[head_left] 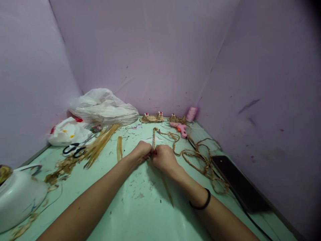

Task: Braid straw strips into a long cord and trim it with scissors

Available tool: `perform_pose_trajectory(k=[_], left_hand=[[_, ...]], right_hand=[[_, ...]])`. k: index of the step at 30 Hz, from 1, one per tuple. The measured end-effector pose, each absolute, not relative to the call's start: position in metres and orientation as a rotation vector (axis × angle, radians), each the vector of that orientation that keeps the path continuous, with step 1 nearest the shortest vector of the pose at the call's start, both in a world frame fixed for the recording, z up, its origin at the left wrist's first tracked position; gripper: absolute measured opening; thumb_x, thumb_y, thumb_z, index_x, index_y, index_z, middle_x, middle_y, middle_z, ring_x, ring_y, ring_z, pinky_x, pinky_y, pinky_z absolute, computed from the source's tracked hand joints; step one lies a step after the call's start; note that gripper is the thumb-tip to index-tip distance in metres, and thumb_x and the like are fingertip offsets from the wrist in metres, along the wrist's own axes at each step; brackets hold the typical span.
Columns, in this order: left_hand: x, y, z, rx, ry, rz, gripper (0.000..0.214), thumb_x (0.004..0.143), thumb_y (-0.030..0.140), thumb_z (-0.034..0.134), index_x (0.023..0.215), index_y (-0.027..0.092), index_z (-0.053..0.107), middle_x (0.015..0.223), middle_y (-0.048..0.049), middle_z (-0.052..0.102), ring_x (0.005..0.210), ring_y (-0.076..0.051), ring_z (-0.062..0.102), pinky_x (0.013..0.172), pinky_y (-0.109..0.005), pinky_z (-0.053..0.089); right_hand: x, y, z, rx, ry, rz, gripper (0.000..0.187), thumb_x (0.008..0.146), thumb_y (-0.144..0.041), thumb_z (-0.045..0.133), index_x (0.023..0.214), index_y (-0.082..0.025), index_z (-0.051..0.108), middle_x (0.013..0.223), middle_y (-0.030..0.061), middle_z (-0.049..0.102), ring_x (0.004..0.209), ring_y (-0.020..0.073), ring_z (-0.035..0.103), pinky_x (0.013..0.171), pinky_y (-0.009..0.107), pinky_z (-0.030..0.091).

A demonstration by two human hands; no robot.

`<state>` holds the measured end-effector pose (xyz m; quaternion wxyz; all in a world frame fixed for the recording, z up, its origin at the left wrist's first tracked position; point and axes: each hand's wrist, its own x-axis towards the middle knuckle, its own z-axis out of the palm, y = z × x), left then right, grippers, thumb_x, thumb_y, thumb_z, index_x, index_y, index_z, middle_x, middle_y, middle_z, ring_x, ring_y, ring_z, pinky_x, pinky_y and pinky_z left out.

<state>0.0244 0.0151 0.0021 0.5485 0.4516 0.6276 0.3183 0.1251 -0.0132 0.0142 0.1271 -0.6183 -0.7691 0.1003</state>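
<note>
My left hand (140,151) and my right hand (164,157) meet at the middle of the pale green table (140,207), fingers closed together on a braided straw rope (153,138). The braid rises from between my hands toward the back, then curls off to the right in loose coils (200,160). Loose straw strands (164,185) trail from under my hands toward me. A black band sits on my right wrist (200,201).
Black-handled scissors (75,149) and a bundle of straw (100,144) lie at the left, with white plastic bags (102,107) behind. A white bowl (17,197) stands at the near left. A pink glue gun (179,128), small straw pieces (151,117), pink thread (191,113) and a dark phone (238,182) lie at the right.
</note>
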Motion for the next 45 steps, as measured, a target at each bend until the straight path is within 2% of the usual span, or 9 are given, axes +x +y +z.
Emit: perform_pose_trajectory(k=[8,13,17,20,28,32,35,41,45], left_hand=[[0.007,0.018,0.003,1.161,1.452,0.584,0.005,0.046,0.012,0.047,0.043,0.015,0.044,0.031,0.0059,0.03,0.029,-0.004,0.02,0.034,-0.021,0.006],[0.005,0.018,0.006,1.259,1.4,0.558,0.008,0.048,0.017,0.052,0.047,0.015,0.044,0.034,0.0072,0.031,0.029,-0.003,0.019,0.033,-0.021,0.008],[0.008,0.015,0.01,1.226,1.356,0.594,0.01,0.051,0.021,0.054,0.051,0.014,0.047,0.035,0.0075,0.032,0.029,-0.002,0.02,0.034,-0.02,0.009],[0.009,0.015,0.008,1.246,1.328,0.605,0.014,0.052,0.024,0.056,0.05,0.014,0.047,0.035,0.0074,0.032,0.029,-0.003,0.02,0.034,-0.021,0.009],[0.006,0.019,0.005,1.286,1.337,0.609,0.007,0.049,0.019,0.053,0.052,0.012,0.052,0.035,0.0067,0.034,0.03,-0.003,0.021,0.034,-0.021,0.009],[0.006,0.02,0.006,1.265,1.359,0.618,0.004,0.048,0.017,0.051,0.05,0.013,0.051,0.034,0.0067,0.033,0.031,-0.003,0.021,0.035,-0.02,0.009],[0.008,0.019,0.004,1.298,1.364,0.624,0.006,0.049,0.017,0.051,0.05,0.012,0.053,0.033,0.0067,0.032,0.032,-0.003,0.019,0.036,-0.021,0.009],[0.008,0.019,0.004,1.383,1.423,0.59,0.005,0.05,0.016,0.051,0.05,0.012,0.054,0.032,0.0066,0.032,0.032,-0.004,0.021,0.035,-0.021,0.011],[0.001,0.019,0.017,1.448,1.452,0.457,0.006,0.05,0.015,0.051,0.05,0.011,0.056,0.035,0.0029,0.042,0.033,-0.006,0.028,0.036,-0.02,0.019]], right_hand=[[0.122,-0.019,0.011,-1.706,-2.281,0.371,0.021,0.065,-0.013,0.051,0.074,-0.015,0.07,0.073,0.0103,0.068,0.067,0.0194,0.061,0.054,0.024,0.035],[0.148,0.006,0.016,-1.537,-2.111,1.014,0.013,0.065,-0.025,0.059,0.063,-0.014,0.066,0.055,0.0027,0.062,0.054,0.0133,0.055,0.049,0.021,0.036],[0.153,0.017,0.014,-1.587,-1.489,1.386,0.004,0.067,-0.012,0.055,0.064,-0.013,0.057,0.05,0.0002,0.057,0.046,0.0088,0.052,0.049,0.019,0.042],[0.142,0.015,0.008,-1.527,-1.446,1.516,0.007,0.068,-0.007,0.052,0.069,-0.013,0.055,0.052,-0.0005,0.056,0.047,0.0084,0.053,0.05,0.02,0.044],[0.145,0.026,-0.016,-1.518,-1.601,1.399,0.01,0.061,-0.006,0.055,0.054,-0.012,0.059,0.042,-0.0042,0.051,0.034,0.0031,0.031,0.036,0.018,0.022],[0.15,0.03,-0.022,-1.49,-1.618,1.349,0.013,0.055,-0.002,0.055,0.055,-0.014,0.06,0.042,-0.0047,0.053,0.037,0.0038,0.035,0.038,0.017,0.022],[0.146,0.027,-0.02,-1.489,-1.532,1.402,0.011,0.057,-0.005,0.051,0.053,-0.013,0.057,0.043,-0.0029,0.053,0.036,0.0054,0.038,0.038,0.018,0.024],[0.142,0.02,-0.011,-1.477,-1.423,1.394,0.008,0.057,-0.011,0.054,0.05,-0.012,0.056,0.037,-0.0063,0.043,0.035,0.0034,0.027,0.038,0.019,0.02],[0.142,0.02,-0.009,-1.496,-1.334,1.432,0.002,0.055,-0.012,0.056,0.053,-0.012,0.057,0.04,-0.0044,0.049,0.035,0.0039,0.029,0.038,0.019,0.022]])
